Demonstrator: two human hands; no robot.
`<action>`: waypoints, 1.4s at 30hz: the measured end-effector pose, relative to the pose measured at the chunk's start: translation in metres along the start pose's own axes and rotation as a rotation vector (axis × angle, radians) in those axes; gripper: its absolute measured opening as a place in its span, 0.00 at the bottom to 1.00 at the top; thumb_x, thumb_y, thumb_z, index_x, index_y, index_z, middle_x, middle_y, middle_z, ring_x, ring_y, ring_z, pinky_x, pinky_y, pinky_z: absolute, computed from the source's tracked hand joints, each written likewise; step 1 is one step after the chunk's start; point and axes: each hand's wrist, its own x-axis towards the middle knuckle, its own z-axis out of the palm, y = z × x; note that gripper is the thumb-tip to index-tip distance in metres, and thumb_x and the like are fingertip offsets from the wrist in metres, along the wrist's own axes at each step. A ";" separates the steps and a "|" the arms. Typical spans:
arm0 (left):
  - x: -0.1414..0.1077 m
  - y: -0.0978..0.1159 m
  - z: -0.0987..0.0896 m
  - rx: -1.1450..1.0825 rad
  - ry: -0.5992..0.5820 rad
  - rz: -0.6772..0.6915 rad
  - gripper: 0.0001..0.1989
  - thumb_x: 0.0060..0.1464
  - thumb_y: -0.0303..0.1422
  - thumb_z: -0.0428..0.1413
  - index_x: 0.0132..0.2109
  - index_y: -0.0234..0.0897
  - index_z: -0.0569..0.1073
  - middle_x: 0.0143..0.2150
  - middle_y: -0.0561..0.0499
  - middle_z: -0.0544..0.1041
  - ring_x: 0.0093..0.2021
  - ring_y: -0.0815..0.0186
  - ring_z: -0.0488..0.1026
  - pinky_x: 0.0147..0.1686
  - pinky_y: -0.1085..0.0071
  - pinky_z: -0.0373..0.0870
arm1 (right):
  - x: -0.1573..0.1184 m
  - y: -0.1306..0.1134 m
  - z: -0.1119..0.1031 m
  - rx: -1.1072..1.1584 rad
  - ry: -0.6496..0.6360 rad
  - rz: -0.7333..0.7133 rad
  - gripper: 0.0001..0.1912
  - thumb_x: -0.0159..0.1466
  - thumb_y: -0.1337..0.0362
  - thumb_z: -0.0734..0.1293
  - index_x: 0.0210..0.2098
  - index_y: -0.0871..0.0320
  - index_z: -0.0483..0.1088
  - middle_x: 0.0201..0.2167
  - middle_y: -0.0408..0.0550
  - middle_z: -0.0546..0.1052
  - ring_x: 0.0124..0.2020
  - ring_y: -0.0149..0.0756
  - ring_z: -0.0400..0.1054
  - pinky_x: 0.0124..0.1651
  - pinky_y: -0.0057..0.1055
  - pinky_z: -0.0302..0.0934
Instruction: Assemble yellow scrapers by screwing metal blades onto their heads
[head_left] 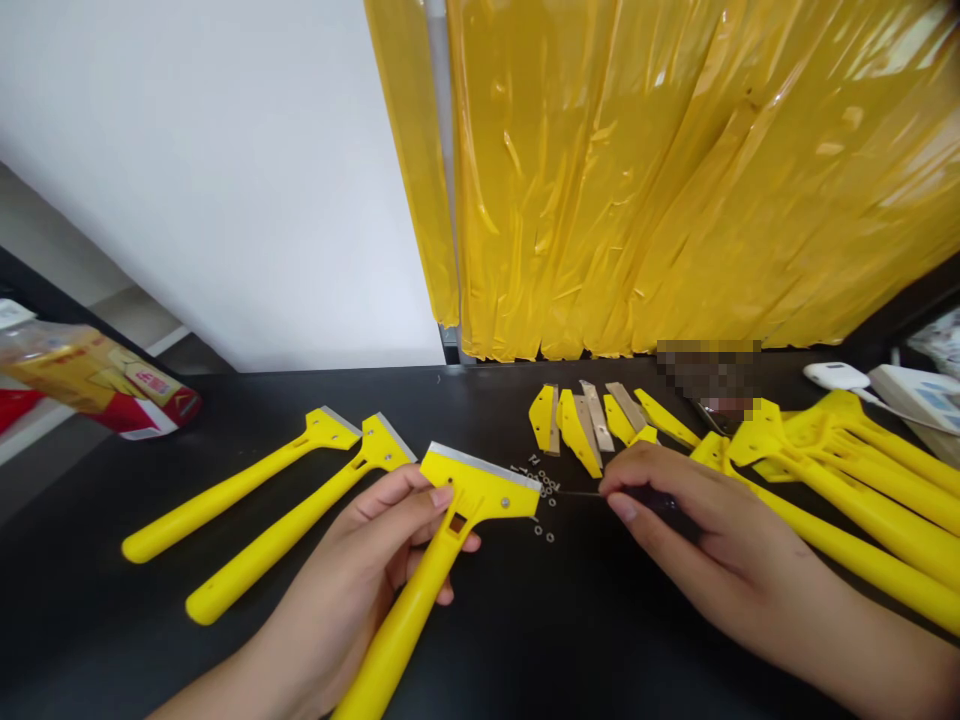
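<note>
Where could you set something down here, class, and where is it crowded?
Bare table: nearest the wearer, between the held scraper and right forearm; also left, between bottle and two lying scrapers. Crowded: the middle, with washers, blades and plates; the right, with piled handles.

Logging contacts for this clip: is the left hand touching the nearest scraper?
Touching. The head view shows the left hand with its thumb resting on the yellow face of the scraper.

A black tabletop (570,620) bears two yellow scrapers (279,541) at left, with a bottle (97,375) beyond them. Small screws (533,460) and washers (550,538) lie mid-table, yellow plates (576,437) and metal strips (598,416) farther; at right, piled yellow handles (862,495), a white case (836,376).
</note>
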 end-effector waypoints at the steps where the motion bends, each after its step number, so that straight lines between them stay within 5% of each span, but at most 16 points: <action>1: 0.000 0.000 0.000 0.002 -0.002 -0.001 0.10 0.62 0.39 0.66 0.41 0.39 0.76 0.37 0.49 0.79 0.38 0.61 0.80 0.26 0.74 0.76 | 0.000 0.000 0.000 -0.007 0.000 -0.010 0.04 0.77 0.63 0.63 0.49 0.48 0.69 0.42 0.42 0.76 0.42 0.35 0.73 0.47 0.34 0.67; 15: 0.000 0.000 0.002 0.013 -0.026 -0.023 0.10 0.62 0.38 0.66 0.41 0.39 0.75 0.36 0.50 0.78 0.34 0.62 0.79 0.24 0.74 0.76 | 0.000 -0.010 -0.010 -0.158 0.058 -0.127 0.07 0.75 0.67 0.64 0.51 0.50 0.69 0.44 0.45 0.78 0.45 0.37 0.76 0.48 0.34 0.70; 25: -0.004 -0.011 0.005 0.091 -0.219 -0.188 0.14 0.62 0.43 0.66 0.45 0.37 0.77 0.38 0.47 0.81 0.36 0.61 0.82 0.26 0.73 0.80 | -0.011 -0.021 -0.018 -0.075 0.250 -0.134 0.09 0.73 0.65 0.67 0.51 0.47 0.73 0.43 0.45 0.81 0.42 0.37 0.77 0.45 0.28 0.74; 35: -0.008 -0.011 0.011 0.068 -0.253 -0.223 0.12 0.60 0.39 0.68 0.41 0.36 0.77 0.36 0.49 0.81 0.32 0.62 0.81 0.21 0.77 0.77 | -0.027 -0.020 -0.017 0.099 0.090 -0.281 0.12 0.72 0.64 0.68 0.55 0.50 0.72 0.47 0.49 0.80 0.47 0.40 0.79 0.51 0.30 0.76; 42: -0.011 -0.011 0.010 0.086 -0.278 -0.226 0.12 0.61 0.39 0.66 0.43 0.36 0.77 0.38 0.47 0.82 0.32 0.63 0.82 0.21 0.78 0.77 | -0.024 -0.024 -0.009 0.090 0.092 -0.250 0.09 0.74 0.60 0.67 0.54 0.48 0.72 0.46 0.47 0.82 0.46 0.40 0.81 0.49 0.29 0.78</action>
